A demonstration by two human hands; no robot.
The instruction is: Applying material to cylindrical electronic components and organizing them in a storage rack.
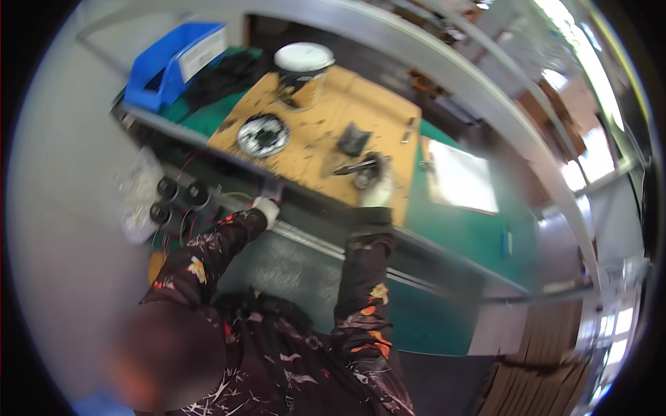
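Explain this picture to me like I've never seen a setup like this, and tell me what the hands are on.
There is no machine here: a person works with their own hands. The one picture comes from a wide fisheye camera on their head, looking down, so straight edges bend.

The right hand, pale and apparently gloved, holds a dark object, too blurred to identify. The left hand is at the bench's front edge; its grip is unclear.

On the green bench top lie brown cardboard, white paper and a blue bin. A white-lidded tub and a dark-smeared round dish sit on the cardboard.
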